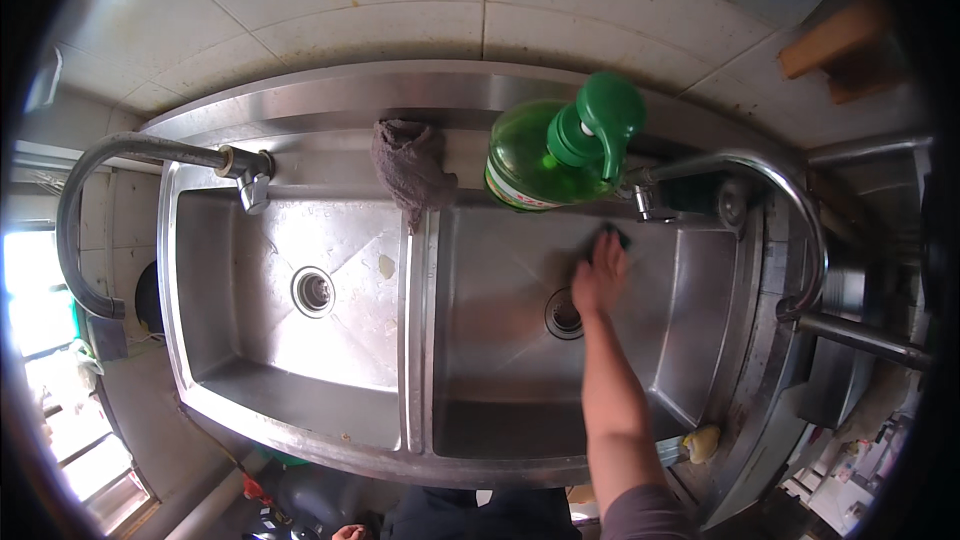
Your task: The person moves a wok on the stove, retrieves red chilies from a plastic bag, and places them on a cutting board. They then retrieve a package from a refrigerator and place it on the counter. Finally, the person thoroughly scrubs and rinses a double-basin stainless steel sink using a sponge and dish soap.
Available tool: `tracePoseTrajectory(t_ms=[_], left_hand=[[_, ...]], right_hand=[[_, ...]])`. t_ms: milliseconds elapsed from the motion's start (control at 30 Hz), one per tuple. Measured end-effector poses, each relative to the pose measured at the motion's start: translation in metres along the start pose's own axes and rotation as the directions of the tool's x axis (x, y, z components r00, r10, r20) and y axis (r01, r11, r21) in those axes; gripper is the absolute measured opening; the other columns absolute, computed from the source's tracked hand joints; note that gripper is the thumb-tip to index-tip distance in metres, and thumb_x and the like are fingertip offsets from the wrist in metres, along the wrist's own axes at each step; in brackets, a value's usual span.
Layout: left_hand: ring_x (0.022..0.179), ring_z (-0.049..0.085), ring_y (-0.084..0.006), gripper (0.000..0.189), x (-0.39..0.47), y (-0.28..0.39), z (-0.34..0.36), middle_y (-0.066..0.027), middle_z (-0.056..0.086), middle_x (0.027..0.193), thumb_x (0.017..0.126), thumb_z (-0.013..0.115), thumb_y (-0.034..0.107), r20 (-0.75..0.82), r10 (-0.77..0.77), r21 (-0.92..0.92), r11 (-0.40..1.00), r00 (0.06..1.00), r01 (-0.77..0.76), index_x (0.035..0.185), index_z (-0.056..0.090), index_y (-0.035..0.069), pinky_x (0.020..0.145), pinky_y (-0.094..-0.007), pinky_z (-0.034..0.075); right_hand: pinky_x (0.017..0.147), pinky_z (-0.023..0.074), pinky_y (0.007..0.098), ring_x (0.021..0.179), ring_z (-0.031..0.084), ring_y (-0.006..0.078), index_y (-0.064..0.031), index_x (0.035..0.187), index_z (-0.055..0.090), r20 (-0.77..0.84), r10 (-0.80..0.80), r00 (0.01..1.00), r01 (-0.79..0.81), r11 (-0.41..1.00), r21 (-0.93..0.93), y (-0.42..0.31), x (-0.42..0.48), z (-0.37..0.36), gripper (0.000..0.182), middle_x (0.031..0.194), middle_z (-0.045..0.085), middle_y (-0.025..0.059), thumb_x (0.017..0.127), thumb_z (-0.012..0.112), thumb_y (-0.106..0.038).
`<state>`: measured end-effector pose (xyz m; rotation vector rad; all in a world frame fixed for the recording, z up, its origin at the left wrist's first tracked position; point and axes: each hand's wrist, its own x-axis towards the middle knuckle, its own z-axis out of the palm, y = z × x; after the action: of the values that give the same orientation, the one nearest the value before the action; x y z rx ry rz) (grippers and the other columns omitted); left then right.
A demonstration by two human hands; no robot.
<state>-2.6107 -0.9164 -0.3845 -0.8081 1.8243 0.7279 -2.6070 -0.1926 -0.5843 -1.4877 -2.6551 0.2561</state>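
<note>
My right hand (602, 277) reaches into the right basin (495, 360) of a stainless steel double sink. Its fingers press a dark scouring pad (616, 234) against the steel, beyond the drain (564, 313). Most of the pad is hidden under the fingers. Only a little of my left hand (351, 532) shows at the bottom edge, beside my dark trousers; what it may hold is out of sight. A green pump bottle (540, 142) of detergent stands on the back ledge behind the right basin. A grey-brown cloth (411, 165) lies bunched on that ledge, drooping over the divider.
Curved faucets rise at the left (71, 217) and the right (806, 217). Water drops and a pale scrap (386, 266) lie in the left basin (262, 345). A yellowish sponge (702, 444) rests by the front right corner. A tiled wall (375, 0) stands behind.
</note>
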Motion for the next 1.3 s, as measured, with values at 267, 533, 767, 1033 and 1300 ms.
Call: tracePoseTrajectory(t_ms=[267,533,767,1033,1300], left_hand=[[0.072,0.06,-0.0185,0.022,-0.02,0.012,-0.014,-0.0095,0.064,0.089,0.091,0.059,0.014,-0.04,0.057,-0.035,0.998,0.998,-0.058,0.106,0.061,-0.002,0.064,-0.0294,0.051],[0.074,0.06,-0.0146,0.027,-0.028,-0.005,-0.027,-0.0059,0.066,0.087,0.092,0.059,0.024,-0.086,0.056,0.103,0.994,0.995,-0.047,0.107,0.063,0.002,0.061,-0.028,0.049],[0.076,0.062,-0.0155,0.031,0.005,0.014,-0.024,-0.0083,0.066,0.092,0.092,0.06,0.024,-0.007,0.072,0.204,0.977,0.997,-0.069,0.114,0.062,0.002,0.062,-0.0278,0.05],[0.081,0.063,-0.0176,0.033,0.017,0.048,-0.055,-0.0109,0.066,0.099,0.092,0.059,0.021,0.005,-0.007,0.163,0.987,1.0,0.006,0.119,0.06,0.003,0.068,-0.0306,0.052],[0.078,0.061,-0.0188,0.028,-0.007,0.148,-0.022,-0.0101,0.065,0.095,0.091,0.059,0.018,0.017,0.258,0.386,0.889,0.966,-0.245,0.113,0.06,0.001,0.067,-0.0302,0.052]], right_hand=[[0.109,0.0267,0.0443,0.13,0.035,0.0432,0.0041,0.14,0.035,-0.023,0.487,0.873,-0.291,0.558,0.777,-0.215,0.026,0.059,0.06,0.146,0.032,0.0277,0.092,0.031,-0.032],[0.101,0.0348,0.0376,0.115,0.049,0.0282,-0.0002,0.141,0.038,0.28,-0.088,0.956,-0.256,0.214,0.943,-0.211,-0.005,0.093,0.051,0.135,0.047,0.0184,0.096,0.031,-0.025],[0.1,0.031,0.0284,0.107,0.051,0.0195,-0.0028,0.125,0.054,0.593,-0.063,0.803,-0.469,-0.682,0.562,-0.225,0.024,0.021,0.042,0.114,0.058,0.0077,0.087,0.047,-0.02],[0.093,0.0398,0.0305,0.096,0.054,0.0171,-0.0101,0.091,0.059,0.355,0.212,0.91,0.171,-0.975,0.143,-0.103,0.043,-0.029,0.017,0.087,0.063,0.0033,0.074,0.06,-0.008],[0.088,0.0439,0.0304,0.096,0.051,0.0168,-0.0086,0.097,0.055,0.608,-0.011,0.794,-0.221,-0.936,0.272,-0.215,0.029,-0.026,0.018,0.104,0.055,0.004,0.079,0.058,-0.008]])
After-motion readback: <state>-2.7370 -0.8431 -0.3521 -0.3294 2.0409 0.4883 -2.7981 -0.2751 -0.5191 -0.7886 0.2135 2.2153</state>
